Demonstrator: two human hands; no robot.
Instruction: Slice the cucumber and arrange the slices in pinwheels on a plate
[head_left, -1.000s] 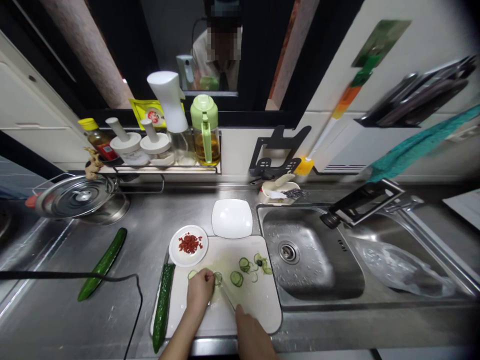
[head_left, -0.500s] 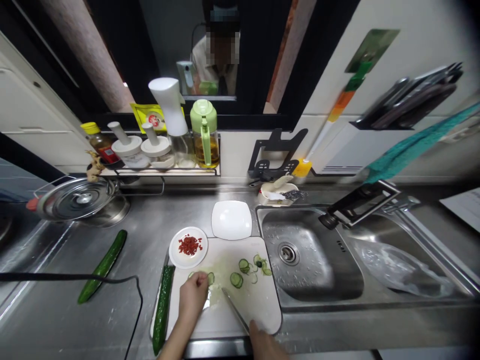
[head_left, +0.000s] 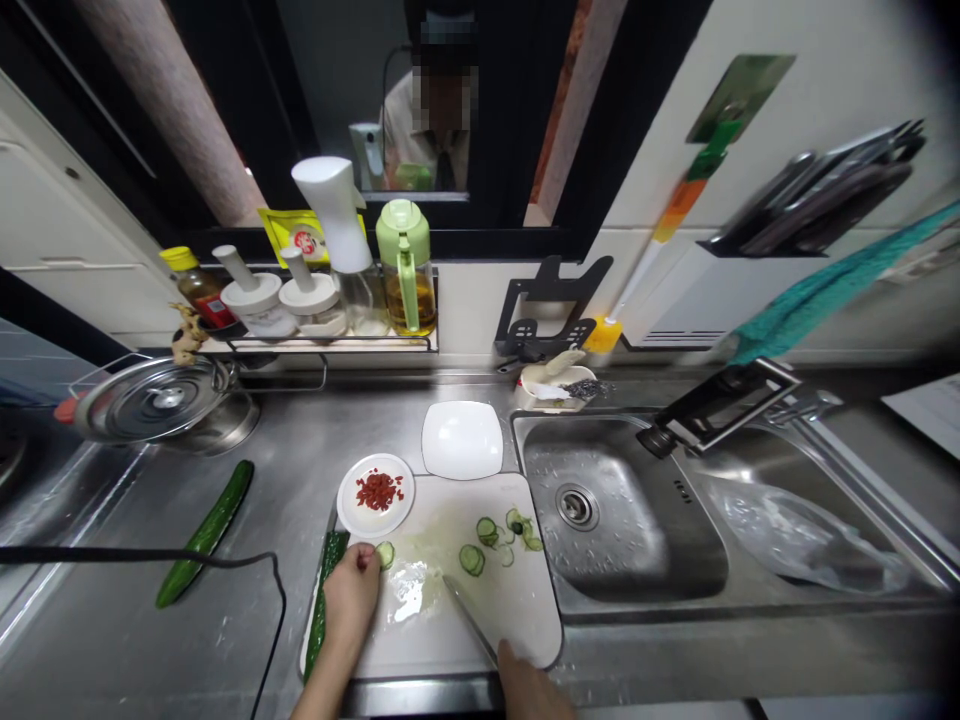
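Cucumber slices lie cut near right edge of board; lone slice by left hand, fingers bunched, grip on it cannot be told. Right hand, cut off below, fingers clamped on knife. Apparently unsliced: board cucumber, left edge, partly hidden; counter cucumber, left side of counter

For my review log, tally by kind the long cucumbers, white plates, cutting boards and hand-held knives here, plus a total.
Long cucumbers: 2, one on the counter (counter cucumber), one at the board's left edge (board cucumber)
White plates: 2, round plate and square plate
Cutting boards: 1, cutting board
Hand-held knives: 1, knife in the right hand
Total: 6
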